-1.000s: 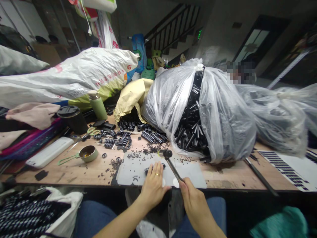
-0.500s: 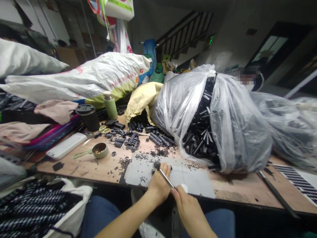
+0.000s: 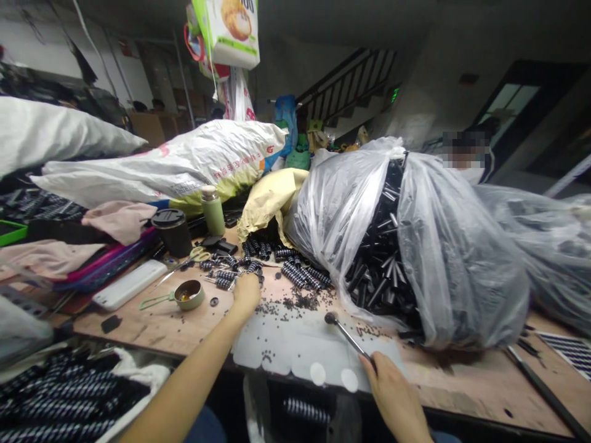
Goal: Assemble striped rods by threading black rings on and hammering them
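My right hand (image 3: 392, 394) grips the thin handle of a small hammer (image 3: 344, 332) whose round head rests on the grey plastic mat (image 3: 286, 344) at the table's near edge. My left hand (image 3: 246, 289) reaches forward past the mat to the pile of black-and-white ribbed parts (image 3: 258, 267). Its fingers curl down among them, and what they hold is hidden. Tiny black bits lie scattered over the mat and the wood around it.
A big clear bag of black tubes (image 3: 406, 246) fills the right of the wooden table (image 3: 152, 320). A small green cup (image 3: 189, 294), scissors (image 3: 196, 255), a green bottle (image 3: 213, 210), a black cup (image 3: 173, 231) and a white case (image 3: 127, 284) stand left. Sacks lie behind.
My left hand left the mat and stretched forward to the ribbed parts. The hammer's head swung right and came down on the mat. The camera tilted up and left.
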Demonstrator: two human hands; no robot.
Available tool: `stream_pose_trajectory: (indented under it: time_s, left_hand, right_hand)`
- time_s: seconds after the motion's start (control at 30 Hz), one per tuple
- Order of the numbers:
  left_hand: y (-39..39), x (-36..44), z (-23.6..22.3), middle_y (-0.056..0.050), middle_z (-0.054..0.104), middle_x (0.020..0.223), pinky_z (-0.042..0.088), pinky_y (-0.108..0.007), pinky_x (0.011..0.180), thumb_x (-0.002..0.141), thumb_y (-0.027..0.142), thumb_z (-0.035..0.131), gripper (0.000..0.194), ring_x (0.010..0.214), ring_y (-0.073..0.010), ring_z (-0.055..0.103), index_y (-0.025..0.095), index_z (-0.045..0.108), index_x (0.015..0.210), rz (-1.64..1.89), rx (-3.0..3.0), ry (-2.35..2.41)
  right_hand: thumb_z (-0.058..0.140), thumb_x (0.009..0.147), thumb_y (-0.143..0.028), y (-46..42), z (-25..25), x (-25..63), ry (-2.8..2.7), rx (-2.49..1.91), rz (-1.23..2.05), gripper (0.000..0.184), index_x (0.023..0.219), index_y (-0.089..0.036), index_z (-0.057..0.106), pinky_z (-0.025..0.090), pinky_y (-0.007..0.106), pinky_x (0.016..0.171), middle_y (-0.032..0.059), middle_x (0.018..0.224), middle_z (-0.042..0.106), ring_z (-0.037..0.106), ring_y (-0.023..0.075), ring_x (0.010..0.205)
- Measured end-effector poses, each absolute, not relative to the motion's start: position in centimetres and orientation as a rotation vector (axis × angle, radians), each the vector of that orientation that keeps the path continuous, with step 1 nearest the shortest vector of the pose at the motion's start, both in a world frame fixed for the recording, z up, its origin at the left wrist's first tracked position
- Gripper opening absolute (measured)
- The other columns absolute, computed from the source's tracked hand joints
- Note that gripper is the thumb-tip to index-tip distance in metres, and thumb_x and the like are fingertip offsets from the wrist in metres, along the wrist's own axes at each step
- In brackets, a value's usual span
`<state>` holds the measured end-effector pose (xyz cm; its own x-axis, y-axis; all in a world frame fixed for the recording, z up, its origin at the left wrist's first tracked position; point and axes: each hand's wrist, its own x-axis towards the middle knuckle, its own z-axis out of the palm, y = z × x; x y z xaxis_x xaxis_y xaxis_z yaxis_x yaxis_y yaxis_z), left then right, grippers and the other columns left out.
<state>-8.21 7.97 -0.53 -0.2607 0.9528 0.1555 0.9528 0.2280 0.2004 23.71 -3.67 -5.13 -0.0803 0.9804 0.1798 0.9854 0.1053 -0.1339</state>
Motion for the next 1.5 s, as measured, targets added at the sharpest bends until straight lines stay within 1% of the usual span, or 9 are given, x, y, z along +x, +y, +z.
stream_pose_trajectory:
  time_s: [0.07, 0.2, 0.4, 0.57, 0.73, 0.87, 1.07, 1.27, 1.5]
  left_hand:
    - [8.7, -9.0, -1.4, -0.019, 0.060, 0.080, 0.044, -0.031, 0.069, 0.074, 0.002, 0.038, 0.025, 0.079, -0.0246, 0.058, 0.004, 0.062, 0.083, -0.384, -1.905, -2.473]
    - [8.3, -9.1, -3.0, -0.015, 0.061, 0.085, 0.043, -0.029, 0.075, 0.074, -0.001, 0.036, 0.030, 0.083, -0.0213, 0.058, 0.007, 0.061, 0.089, -0.435, -1.939, -2.410]
    - [6.9, -8.2, -3.6, -0.015, 0.059, 0.090, 0.042, -0.034, 0.080, 0.083, 0.017, 0.039, 0.024, 0.089, -0.0235, 0.055, 0.007, 0.056, 0.096, -0.553, -1.997, -2.300]
    - [6.0, -6.7, -2.6, -0.016, 0.056, 0.093, 0.039, -0.035, 0.084, 0.084, 0.019, 0.036, 0.024, 0.094, -0.0245, 0.052, 0.007, 0.054, 0.094, -0.646, -1.995, -2.260]
    - [5.2, -5.4, -2.0, -0.010, 0.058, 0.086, 0.042, -0.030, 0.079, 0.079, 0.027, 0.046, 0.019, 0.086, -0.0211, 0.054, 0.013, 0.058, 0.086, -0.615, -2.140, -2.241]
    - [5.4, -4.0, -2.4, -0.016, 0.059, 0.086, 0.042, -0.034, 0.077, 0.077, 0.031, 0.048, 0.028, 0.087, -0.0262, 0.055, 0.007, 0.061, 0.083, -0.569, -2.069, -2.347]
    - [7.1, -2.8, -3.4, -0.018, 0.063, 0.075, 0.043, -0.031, 0.068, 0.075, 0.013, 0.045, 0.021, 0.075, -0.0251, 0.061, 0.006, 0.065, 0.076, -0.632, -1.979, -2.487]
    - [5.0, -3.9, -2.9, -0.010, 0.063, 0.073, 0.043, -0.027, 0.069, 0.082, 0.020, 0.043, 0.024, 0.073, -0.0187, 0.060, 0.012, 0.062, 0.071, -0.912, -2.072, -2.360]
    - [-1.0, -3.5, -3.7, -0.003, 0.057, 0.066, 0.044, -0.025, 0.063, 0.083, 0.022, 0.042, 0.022, 0.066, -0.0148, 0.056, 0.017, 0.055, 0.066, -1.474, -2.299, -1.870]
  right_hand:
    - [0.016, 0.089, -0.049, -3.5, -5.7, 23.7, -2.171, -1.927, -0.113, 0.043, 0.072, -0.022, 0.044, 0.040, 0.031, 0.060, 0.0044, 0.069, 0.057, 0.058, 0.0209, 0.069]
    - [0.020, 0.089, -0.048, -3.0, -6.1, 23.6, -2.218, -1.875, -0.253, 0.041, 0.073, -0.020, 0.046, 0.039, 0.033, 0.064, 0.0054, 0.070, 0.054, 0.054, 0.0214, 0.070]
    - [0.028, 0.088, -0.046, -1.8, -6.4, 23.6, -2.213, -1.837, -0.338, 0.038, 0.069, -0.019, 0.048, 0.038, 0.033, 0.063, 0.0063, 0.067, 0.053, 0.052, 0.0219, 0.069]
    - [0.036, 0.084, -0.050, -1.4, -5.7, 22.9, -2.103, -1.766, -0.320, 0.038, 0.091, -0.015, 0.051, 0.041, 0.035, 0.067, 0.0104, 0.083, 0.057, 0.052, 0.0251, 0.079]
    - [0.040, 0.085, -0.043, -0.8, -4.1, 20.4, -2.084, -1.579, -0.128, 0.029, 0.093, -0.017, 0.049, 0.041, 0.037, 0.075, 0.0098, 0.090, 0.056, 0.050, 0.0245, 0.087]
    - [0.046, 0.083, -0.035, -0.2, -3.4, 17.7, -2.123, -1.471, -0.003, 0.020, 0.094, -0.018, 0.049, 0.041, 0.038, 0.079, 0.0087, 0.091, 0.055, 0.050, 0.0242, 0.089]
    - [0.051, 0.080, -0.028, -0.1, -3.6, 15.7, -2.108, -1.443, 0.097, 0.017, 0.094, -0.018, 0.051, 0.042, 0.038, 0.078, 0.0089, 0.093, 0.055, 0.050, 0.0246, 0.090]
    - [0.050, 0.081, -0.028, 0.7, -3.5, 15.5, -2.007, -1.371, 0.259, 0.012, 0.087, -0.019, 0.054, 0.041, 0.038, 0.078, 0.0071, 0.087, 0.057, 0.050, 0.0235, 0.088]
    - [0.046, 0.082, -0.038, 4.6, 1.1, 13.4, -1.684, -1.165, 0.844, 0.026, 0.092, -0.019, 0.059, 0.041, 0.029, 0.071, 0.0047, 0.089, 0.060, 0.053, 0.0169, 0.081]
